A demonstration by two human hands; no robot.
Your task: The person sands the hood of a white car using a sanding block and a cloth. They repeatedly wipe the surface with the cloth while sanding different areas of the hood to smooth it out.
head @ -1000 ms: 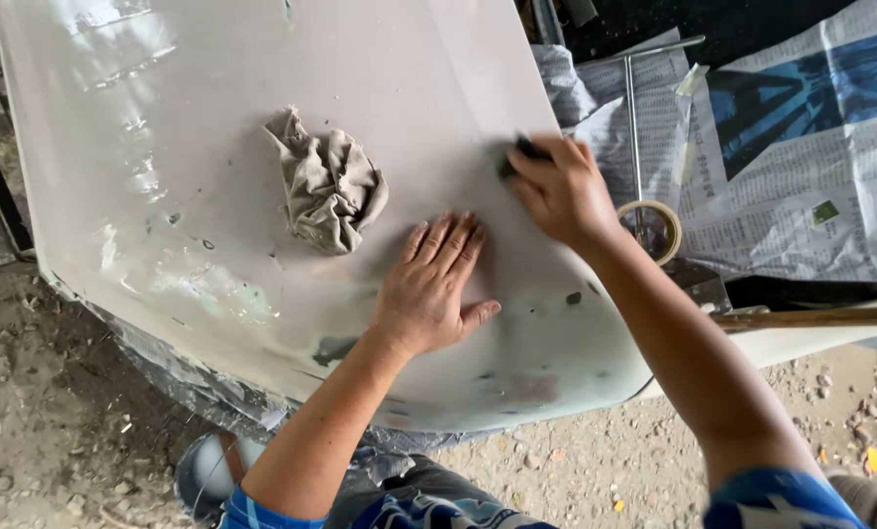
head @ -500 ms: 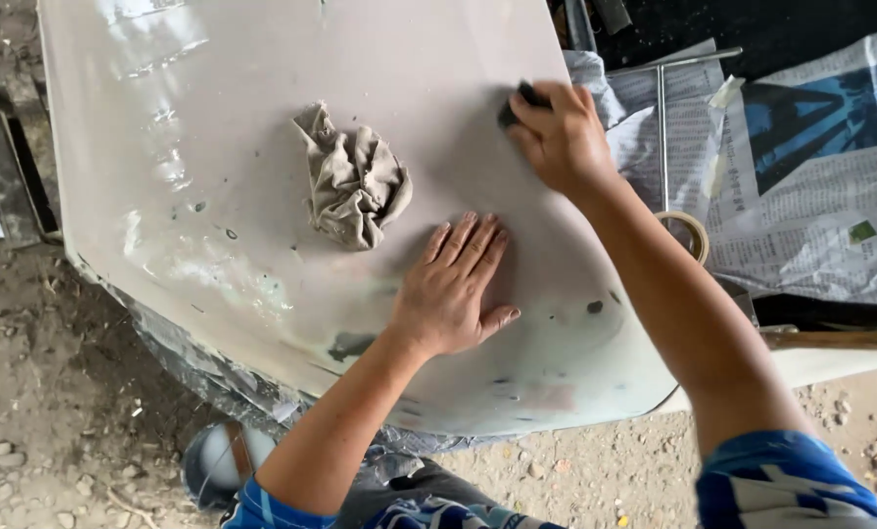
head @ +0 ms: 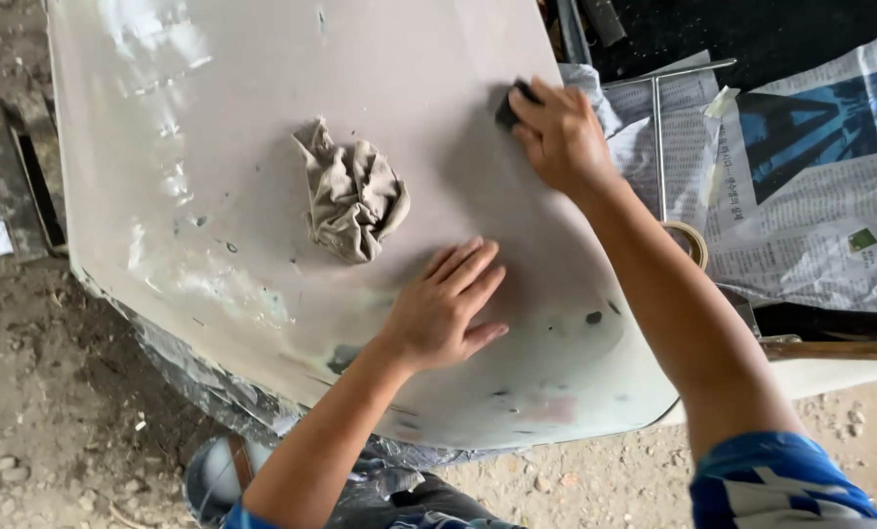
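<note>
Head view: the left hand (head: 445,312) lies flat and open on the pale grey panel (head: 262,118), fingers spread, gripping nothing. The right hand (head: 559,137) is closed around a small dark sanding block (head: 512,104), pressed to the panel near its right edge. A crumpled beige rag (head: 352,196) sits on the panel, just up and left of the left hand. Newspaper sheets (head: 810,196) and a roll of masking tape (head: 693,240) lie to the right, beyond the panel
</note>
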